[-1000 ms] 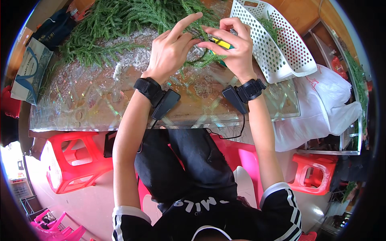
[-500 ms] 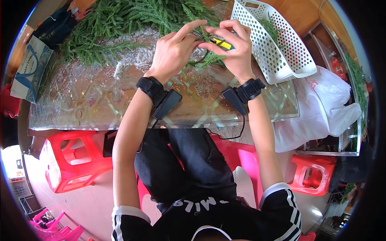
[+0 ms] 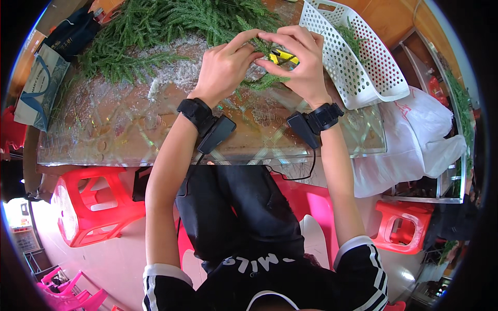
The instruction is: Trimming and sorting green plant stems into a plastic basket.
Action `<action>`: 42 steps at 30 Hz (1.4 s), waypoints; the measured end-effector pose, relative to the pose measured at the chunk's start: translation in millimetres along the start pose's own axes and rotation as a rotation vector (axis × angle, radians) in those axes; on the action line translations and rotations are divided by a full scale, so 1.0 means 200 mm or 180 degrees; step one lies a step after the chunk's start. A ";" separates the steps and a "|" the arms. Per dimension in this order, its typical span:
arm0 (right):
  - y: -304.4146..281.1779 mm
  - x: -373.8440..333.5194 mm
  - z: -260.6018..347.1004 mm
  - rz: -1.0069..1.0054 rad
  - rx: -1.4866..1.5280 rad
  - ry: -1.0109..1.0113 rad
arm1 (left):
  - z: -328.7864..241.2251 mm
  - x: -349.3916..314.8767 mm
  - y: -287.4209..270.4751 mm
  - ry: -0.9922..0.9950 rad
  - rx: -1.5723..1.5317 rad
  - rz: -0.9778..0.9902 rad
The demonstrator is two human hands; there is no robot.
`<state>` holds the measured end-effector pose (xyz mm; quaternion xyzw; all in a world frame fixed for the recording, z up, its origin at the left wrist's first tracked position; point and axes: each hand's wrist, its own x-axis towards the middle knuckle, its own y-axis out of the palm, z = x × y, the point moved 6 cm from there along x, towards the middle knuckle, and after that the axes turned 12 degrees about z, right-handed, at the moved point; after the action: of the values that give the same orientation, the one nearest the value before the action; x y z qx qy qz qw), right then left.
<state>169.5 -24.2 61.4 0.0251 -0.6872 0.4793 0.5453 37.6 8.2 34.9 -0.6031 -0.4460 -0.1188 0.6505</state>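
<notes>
Above the table's far middle, my two hands are close together around a green artificial pine sprig (image 3: 263,47). My left hand (image 3: 224,66) is closed, its thumb and forefinger pinching the sprig. My right hand (image 3: 303,62) is curled round a small yellow and dark hand tool (image 3: 286,56), probably pliers or cutters, though the fingers hide much of it. Its thumb and forefinger reach toward the left fingertips at the sprig. Lower needles of the greenery (image 3: 265,81) hang beneath my hands. A large heap of pine branches (image 3: 171,23) lies just beyond my left hand.
A white perforated basket (image 3: 353,78) holding some greenery stands right of my hands. Whitish crumbs (image 3: 179,67) lie scattered over the glass-topped table (image 3: 124,145). Bags (image 3: 39,88) sit at the left edge; a white plastic sack (image 3: 415,140) and red stools (image 3: 98,207) are beside the table.
The yellow tool has turned slightly within my right hand, and more of its yellow end shows near the sprig. Both hands stay in nearly the same place.
</notes>
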 end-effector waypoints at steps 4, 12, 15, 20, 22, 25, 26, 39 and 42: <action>0.03 0.00 0.00 0.0367 -0.0041 0.0165 | 0.02 0.00 0.00 -0.0095 0.0020 0.0074; 0.09 -0.04 -0.07 0.0377 0.0033 0.0265 | 0.03 0.01 0.06 -0.0370 0.0131 0.0603; 0.09 -0.05 -0.08 0.0200 0.0142 0.0238 | 0.04 0.01 0.05 -0.0445 -0.0063 0.0535; 0.10 -0.06 -0.11 0.0225 0.0414 0.0407 | 0.04 0.00 0.08 -0.0471 -0.0204 0.0568; 0.09 -0.06 -0.11 0.0195 0.0440 0.0430 | 0.05 0.00 0.07 -0.0557 -0.0255 0.0436; 0.09 -0.06 -0.11 0.0152 0.0480 0.0480 | 0.07 -0.01 0.05 -0.0653 -0.0333 0.0332; 0.08 -0.06 -0.12 0.0125 0.0508 0.0519 | 0.09 -0.01 0.05 -0.0709 -0.0387 0.0295; 0.10 -0.07 -0.13 0.0264 0.0785 0.0744 | 0.08 0.00 0.06 -0.0360 -0.0443 0.0306; 0.10 -0.07 -0.14 0.0226 0.0832 0.0716 | 0.04 0.02 0.02 -0.0259 -0.0240 0.0190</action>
<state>183.7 -0.5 35.9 0.0178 -0.5542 0.5833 0.5935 39.1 18.4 33.2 -0.6445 -0.4492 -0.0914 0.6120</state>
